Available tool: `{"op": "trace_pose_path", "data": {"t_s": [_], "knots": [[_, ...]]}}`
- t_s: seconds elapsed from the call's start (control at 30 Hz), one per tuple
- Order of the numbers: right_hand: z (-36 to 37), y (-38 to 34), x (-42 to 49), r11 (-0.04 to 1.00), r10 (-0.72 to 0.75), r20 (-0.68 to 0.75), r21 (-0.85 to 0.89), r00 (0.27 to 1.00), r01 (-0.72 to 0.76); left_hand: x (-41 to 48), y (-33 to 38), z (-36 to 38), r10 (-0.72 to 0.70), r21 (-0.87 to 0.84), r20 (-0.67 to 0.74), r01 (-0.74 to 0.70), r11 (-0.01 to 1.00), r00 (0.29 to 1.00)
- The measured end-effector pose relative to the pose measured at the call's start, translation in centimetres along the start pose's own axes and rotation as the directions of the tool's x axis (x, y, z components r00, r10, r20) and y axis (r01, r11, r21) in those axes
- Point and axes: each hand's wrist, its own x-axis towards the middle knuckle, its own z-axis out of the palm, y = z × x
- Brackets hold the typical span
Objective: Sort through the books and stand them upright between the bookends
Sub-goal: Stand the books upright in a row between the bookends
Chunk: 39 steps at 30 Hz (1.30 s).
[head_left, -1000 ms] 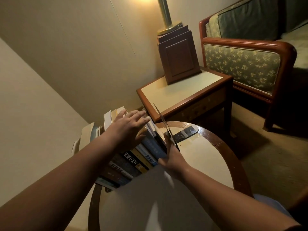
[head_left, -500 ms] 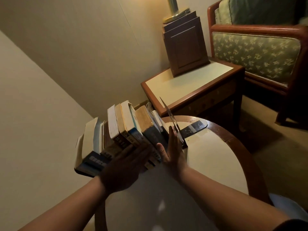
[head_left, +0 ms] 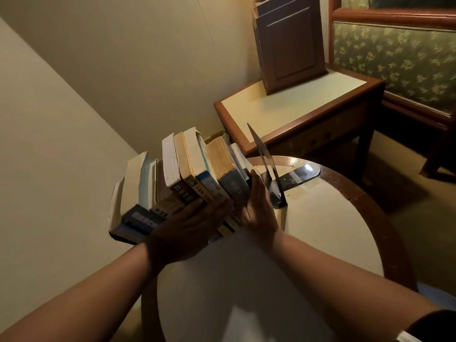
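A row of several books (head_left: 197,166) stands upright at the far left of a round table (head_left: 333,238), spines toward me. The leftmost book (head_left: 133,193) leans outward past the table's edge. A dark metal bookend (head_left: 265,164) rises at the row's right end, with its foot (head_left: 298,175) flat on the table. My left hand (head_left: 190,225) lies flat with its palm against the spines low on the row. My right hand (head_left: 256,203) is held edge-on, pressed against the rightmost book beside the bookend. A left bookend is not visible.
A square side table (head_left: 303,102) stands just behind the round one and carries a brown wooden lamp base (head_left: 291,43). An armchair (head_left: 394,58) with green patterned upholstery fills the right. Walls close in on the left and behind the books.
My left hand came down from the tops of the books to their spines. The right hand stayed at the bookend. The view moved closer and lower.
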Motion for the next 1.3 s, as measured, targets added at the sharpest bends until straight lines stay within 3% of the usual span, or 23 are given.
{"op": "trace_pose_path", "data": {"t_s": [0.3, 0.5, 0.8, 1.1, 1.3], "knots": [[-1.6, 1.6, 0.2, 0.986, 0.004, 0.185, -0.166, 0.983, 0.027, 0.2, 0.2, -0.7, -0.032, -0.034, 0.099, 0.036, 0.999, 0.995], [-2.3, 2.4, 0.9, 0.978, 0.087, 0.442, -0.209, 0.893, 0.008, -1.8, -0.1, -0.8, -0.015, 0.016, 0.135, 0.013, 1.0, 0.991], [-1.1, 3.8, 0.6, 0.978, 0.137, 0.421, -0.202, 0.897, -0.055, -2.2, -0.1, 0.3, -0.003, 0.162, 0.128, -0.018, 0.987, 0.992], [-0.4, 4.5, 1.2, 0.981, 0.151, 0.402, -0.177, 0.903, -0.085, -2.0, -0.5, 0.6, -0.004, 0.174, 0.093, -0.013, 0.985, 0.996], [-1.0, 3.2, 0.9, 0.985, 0.012, 0.381, -0.165, 0.925, 0.055, -2.2, -0.8, 0.0, 0.004, 0.13, 0.121, -0.02, 0.991, 0.993]]}}
